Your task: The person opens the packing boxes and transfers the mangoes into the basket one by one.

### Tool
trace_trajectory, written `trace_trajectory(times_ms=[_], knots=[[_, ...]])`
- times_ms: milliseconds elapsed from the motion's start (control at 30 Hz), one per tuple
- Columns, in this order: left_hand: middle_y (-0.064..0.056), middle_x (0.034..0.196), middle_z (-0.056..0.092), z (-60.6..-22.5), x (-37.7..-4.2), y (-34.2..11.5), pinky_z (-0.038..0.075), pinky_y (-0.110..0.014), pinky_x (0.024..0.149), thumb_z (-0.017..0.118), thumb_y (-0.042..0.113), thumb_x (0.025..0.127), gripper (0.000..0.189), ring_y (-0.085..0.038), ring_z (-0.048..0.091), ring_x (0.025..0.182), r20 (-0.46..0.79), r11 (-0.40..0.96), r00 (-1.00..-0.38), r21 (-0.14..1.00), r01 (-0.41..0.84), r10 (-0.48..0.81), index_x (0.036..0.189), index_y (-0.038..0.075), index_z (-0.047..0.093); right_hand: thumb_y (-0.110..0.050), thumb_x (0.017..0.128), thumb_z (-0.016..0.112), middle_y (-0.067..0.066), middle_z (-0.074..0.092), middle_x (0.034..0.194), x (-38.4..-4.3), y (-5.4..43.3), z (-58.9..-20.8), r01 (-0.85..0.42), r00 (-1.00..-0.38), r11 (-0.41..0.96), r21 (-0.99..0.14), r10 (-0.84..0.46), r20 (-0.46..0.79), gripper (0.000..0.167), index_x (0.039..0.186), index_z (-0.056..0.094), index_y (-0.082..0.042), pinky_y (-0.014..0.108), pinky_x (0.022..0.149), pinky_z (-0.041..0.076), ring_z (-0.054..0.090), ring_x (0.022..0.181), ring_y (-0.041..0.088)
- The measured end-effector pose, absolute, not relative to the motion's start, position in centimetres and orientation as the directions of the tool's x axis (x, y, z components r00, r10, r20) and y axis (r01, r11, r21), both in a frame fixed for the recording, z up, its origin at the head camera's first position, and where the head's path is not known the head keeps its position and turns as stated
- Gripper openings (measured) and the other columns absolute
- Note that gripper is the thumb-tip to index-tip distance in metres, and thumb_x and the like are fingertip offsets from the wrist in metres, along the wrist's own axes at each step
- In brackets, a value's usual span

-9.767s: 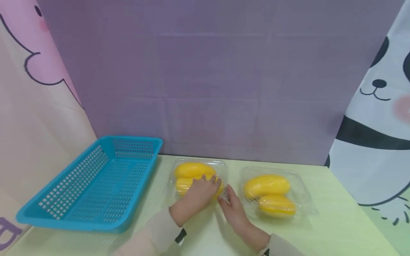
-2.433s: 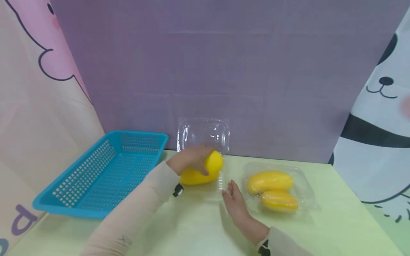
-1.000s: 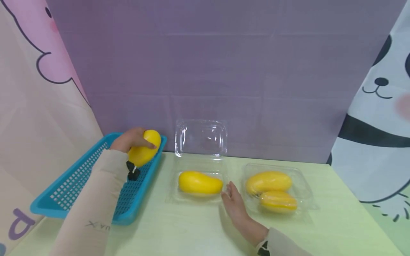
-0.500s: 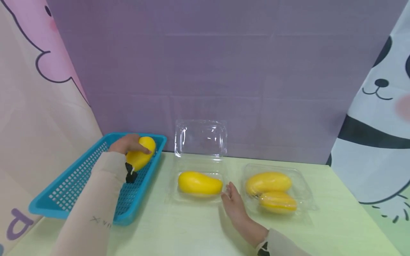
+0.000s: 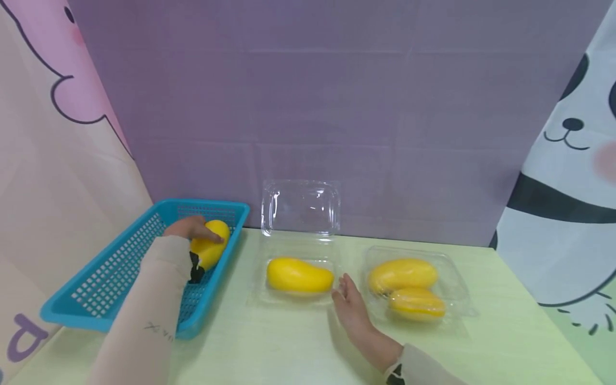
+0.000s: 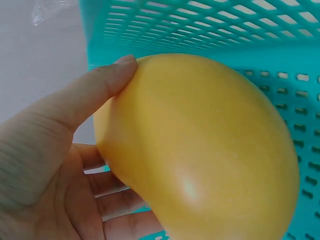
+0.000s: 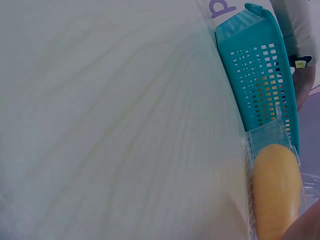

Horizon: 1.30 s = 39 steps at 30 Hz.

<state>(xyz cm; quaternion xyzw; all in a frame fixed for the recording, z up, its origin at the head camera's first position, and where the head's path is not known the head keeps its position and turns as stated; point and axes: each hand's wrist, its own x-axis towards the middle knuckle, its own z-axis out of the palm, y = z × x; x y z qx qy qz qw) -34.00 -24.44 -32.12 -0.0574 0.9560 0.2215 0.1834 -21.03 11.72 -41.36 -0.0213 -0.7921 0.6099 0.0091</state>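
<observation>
Inside the blue basket point(image 5: 212, 299), my left hand point(image 5: 192, 229) holds a yellow mango point(image 5: 213, 248), thumb on one side and fingers on the other. The left wrist view shows this mango point(image 6: 200, 145) large, low within the basket walls; whether it touches the bottom I cannot tell. A second mango point(image 5: 299, 275) lies in a clear plastic clamshell box point(image 5: 262, 297) whose lid point(image 5: 301, 208) stands raised against the backdrop. My right hand point(image 5: 353, 313) rests beside that box's right edge, fingers fairly straight, gripping nothing.
To the right, a closed clear clamshell box point(image 5: 452, 278) contains two more yellow mangoes point(image 5: 403, 275). A purple backdrop point(image 5: 317, 107) rises behind the pale table point(image 5: 289, 347). Printed cloths hang at both sides.
The box's lid was closed 9.8 s ago and now stands raised. My left hand took one mango from it, carried it left and lowered it into the basket. The right hand has barely moved lately.
</observation>
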Motion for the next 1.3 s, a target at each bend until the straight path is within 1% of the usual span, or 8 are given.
trace_trajectory(times_ms=[300, 633, 767, 867, 1000, 1033, 1167, 1300], knots=[[-0.035, 0.143, 0.026, -34.2, -34.1, -25.3, 0.034, -0.061, 0.100, 0.065, 0.055, 0.080, 0.098, -0.051, 0.032, 0.126, -0.421, 0.903, -0.906, 0.377, -0.208, -0.033, 0.144, -0.007, 0.023, -0.010, 0.096, 0.045, 0.029, 0.025, 0.148, -21.1, 11.7, -41.7, 0.007, -0.999, 0.249, -0.968, 0.033, 0.001, 0.060, 0.146, 0.016, 0.008, 0.054, 0.110, 0.023, 0.026, 0.135, 0.045], [-0.035, 0.145, 0.022, -34.7, -33.9, -25.8, 0.034, -0.060, 0.101, 0.062, 0.057, 0.081, 0.102, -0.051, 0.030, 0.127, -0.467, 0.889, -0.884, 0.416, -0.193, 0.026, 0.146, -0.008, 0.016, -0.009, 0.095, 0.046, 0.031, 0.025, 0.147, -20.8, 11.5, -41.4, -0.003, -0.999, 0.240, -0.971, 0.031, 0.011, 0.061, 0.145, 0.016, 0.010, 0.054, 0.110, 0.023, 0.025, 0.135, 0.045], [-0.035, 0.143, 0.024, -34.7, -33.7, -25.9, 0.041, -0.056, 0.096, 0.064, 0.056, 0.080, 0.103, -0.049, 0.033, 0.124, -0.483, 0.848, -0.875, 0.476, -0.234, 0.030, 0.146, -0.007, 0.016, -0.011, 0.097, 0.045, 0.028, 0.025, 0.148, -20.8, 11.5, -41.3, 0.030, -0.999, 0.252, -0.967, 0.031, -0.022, 0.060, 0.146, 0.016, 0.007, 0.054, 0.110, 0.023, 0.025, 0.136, 0.044], [-0.035, 0.140, 0.030, -34.8, -33.5, -26.1, 0.048, -0.049, 0.088, 0.066, 0.057, 0.078, 0.104, -0.046, 0.039, 0.119, -0.496, 0.802, -0.868, 0.530, -0.276, 0.029, 0.146, -0.006, 0.017, -0.012, 0.097, 0.044, 0.026, 0.025, 0.149, -20.8, 11.5, -41.3, 0.049, -0.999, 0.260, -0.964, 0.031, -0.042, 0.060, 0.147, 0.016, 0.005, 0.054, 0.110, 0.024, 0.025, 0.136, 0.043], [-0.034, 0.138, 0.032, -34.7, -33.3, -26.2, 0.051, -0.046, 0.085, 0.065, 0.061, 0.076, 0.107, -0.045, 0.041, 0.118, -0.507, 0.772, -0.861, 0.558, -0.304, 0.028, 0.145, -0.005, 0.018, -0.011, 0.097, 0.044, 0.028, 0.025, 0.148, -20.8, 11.7, -41.3, 0.033, -0.999, 0.262, -0.964, 0.027, -0.027, 0.060, 0.147, 0.016, 0.006, 0.054, 0.110, 0.024, 0.026, 0.136, 0.043], [-0.035, 0.139, 0.030, -34.6, -33.3, -26.2, 0.050, -0.046, 0.086, 0.065, 0.061, 0.077, 0.108, -0.046, 0.039, 0.120, -0.509, 0.775, -0.860, 0.559, -0.295, 0.040, 0.146, -0.006, 0.016, -0.011, 0.097, 0.044, 0.028, 0.025, 0.148, -20.8, 11.7, -41.2, 0.029, -0.999, 0.261, -0.965, 0.025, -0.023, 0.060, 0.147, 0.015, 0.006, 0.054, 0.110, 0.024, 0.025, 0.136, 0.044], [-0.037, 0.139, 0.029, -34.7, -33.7, -26.4, 0.048, -0.050, 0.089, 0.062, 0.055, 0.083, 0.101, -0.047, 0.037, 0.121, -0.504, 0.776, -0.862, 0.568, -0.273, 0.065, 0.145, -0.009, 0.015, -0.010, 0.097, 0.044, 0.029, 0.024, 0.148, -20.9, 11.9, -41.1, 0.028, -0.999, 0.255, -0.967, 0.025, -0.022, 0.060, 0.146, 0.015, 0.007, 0.055, 0.110, 0.024, 0.025, 0.135, 0.045], [-0.037, 0.143, 0.023, -34.9, -33.9, -26.6, 0.048, -0.051, 0.089, 0.062, 0.051, 0.085, 0.099, -0.049, 0.034, 0.124, -0.495, 0.761, -0.868, 0.581, -0.288, 0.049, 0.146, -0.008, 0.012, -0.009, 0.096, 0.044, 0.031, 0.025, 0.147, -20.8, 11.9, -41.2, 0.006, -1.000, 0.249, -0.968, 0.021, -0.001, 0.060, 0.146, 0.015, 0.009, 0.055, 0.109, 0.024, 0.025, 0.135, 0.046]])
